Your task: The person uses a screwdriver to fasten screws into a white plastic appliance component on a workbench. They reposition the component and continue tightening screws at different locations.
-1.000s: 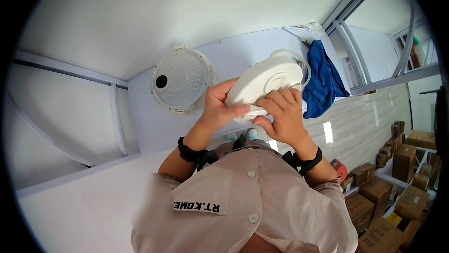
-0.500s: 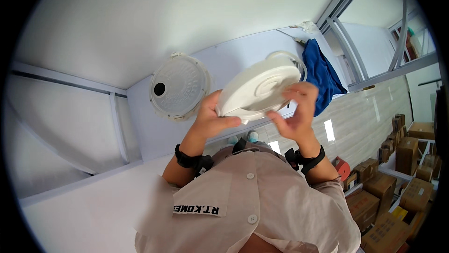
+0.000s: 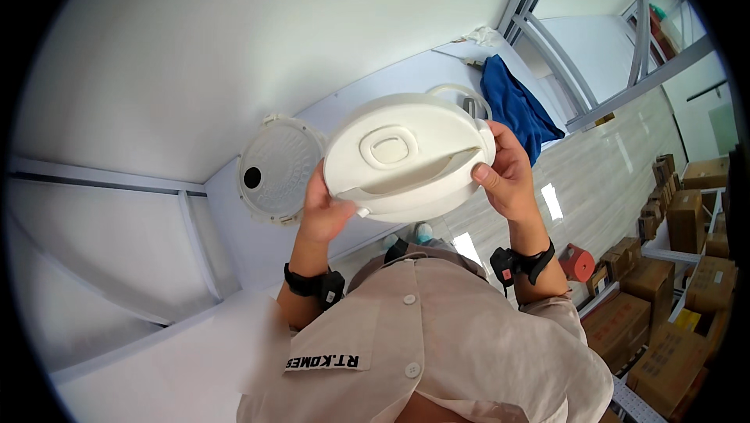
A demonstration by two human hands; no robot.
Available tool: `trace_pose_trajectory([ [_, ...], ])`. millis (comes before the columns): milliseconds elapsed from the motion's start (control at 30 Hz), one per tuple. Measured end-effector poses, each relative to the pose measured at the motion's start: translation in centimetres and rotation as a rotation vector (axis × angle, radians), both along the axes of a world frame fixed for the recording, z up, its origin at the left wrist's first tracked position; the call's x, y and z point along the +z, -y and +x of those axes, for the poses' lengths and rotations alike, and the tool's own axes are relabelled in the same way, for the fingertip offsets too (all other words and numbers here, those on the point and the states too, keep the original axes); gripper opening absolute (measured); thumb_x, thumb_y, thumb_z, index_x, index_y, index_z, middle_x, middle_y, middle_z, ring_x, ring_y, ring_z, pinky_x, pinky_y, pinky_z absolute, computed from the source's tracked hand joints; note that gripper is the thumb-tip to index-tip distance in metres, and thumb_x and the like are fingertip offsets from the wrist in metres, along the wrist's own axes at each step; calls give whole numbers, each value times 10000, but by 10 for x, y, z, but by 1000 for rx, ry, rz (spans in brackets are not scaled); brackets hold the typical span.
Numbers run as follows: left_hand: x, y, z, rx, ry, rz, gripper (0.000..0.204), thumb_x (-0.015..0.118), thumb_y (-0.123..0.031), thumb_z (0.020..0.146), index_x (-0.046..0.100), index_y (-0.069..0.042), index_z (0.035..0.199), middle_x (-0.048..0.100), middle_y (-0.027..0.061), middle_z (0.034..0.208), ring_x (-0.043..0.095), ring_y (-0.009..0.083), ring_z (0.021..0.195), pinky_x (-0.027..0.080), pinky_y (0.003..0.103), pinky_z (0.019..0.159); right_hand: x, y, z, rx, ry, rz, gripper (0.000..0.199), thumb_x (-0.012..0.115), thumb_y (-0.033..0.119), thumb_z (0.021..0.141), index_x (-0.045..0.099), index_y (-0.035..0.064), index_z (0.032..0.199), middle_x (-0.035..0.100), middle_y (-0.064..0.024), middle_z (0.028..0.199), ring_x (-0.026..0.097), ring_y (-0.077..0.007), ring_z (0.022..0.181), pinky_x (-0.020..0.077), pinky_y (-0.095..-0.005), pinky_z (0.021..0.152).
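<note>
Above the table I hold up a white round plastic lid (image 3: 410, 177) with a rounded-square button and a curved recess in its face. My left hand (image 3: 322, 210) is closed on the lid's left edge, thumb near a small white tab at the lower rim. On the opposite edge my right hand (image 3: 509, 177) grips it, thumb on the front and fingers behind. Beyond the left hand, a pale round cover (image 3: 283, 165) with a dark round hole lies on the table. A white ring (image 3: 447, 88) lies partly hidden behind the lid.
A blue cloth (image 3: 514, 103) lies on the white table (image 3: 375, 83) at the right. Beside the ring is a small grey piece (image 3: 469, 106). Crumpled white material (image 3: 483, 35) sits in the far corner. Cardboard boxes (image 3: 670, 364) and a red roll (image 3: 578, 264) stand at lower right.
The lid has turned from a steep tilt to show its face more fully. My right hand, formerly off the rim with fingers apart, now grips the right edge.
</note>
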State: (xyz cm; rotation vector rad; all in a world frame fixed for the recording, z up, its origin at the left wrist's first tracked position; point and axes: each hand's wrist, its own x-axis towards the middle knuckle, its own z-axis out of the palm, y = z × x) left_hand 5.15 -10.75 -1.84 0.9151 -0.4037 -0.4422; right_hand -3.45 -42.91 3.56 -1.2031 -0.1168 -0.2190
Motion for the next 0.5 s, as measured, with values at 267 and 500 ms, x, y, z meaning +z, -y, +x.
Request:
trace_pose_trajectory([
  [267,10,21,-2,86,170,232,1128,987,-108,721,294,-26,1608,514,116,1548,491,244,1470,390,446,1242,8,-9,-11,-8,-8,-87,651,891,118,922,526,5,1450,664,-77,1298,640,-175,1199,519,-334,1055],
  [500,-5,23,-5,152,215,284,1183,1073,-176,656,308,-41,1549,515,150,1533,530,260,1429,446,454,1203,9,-11,-17,-18,47,-200,649,901,110,911,531,14,1435,637,-54,1279,612,-163,1176,488,-326,1053],
])
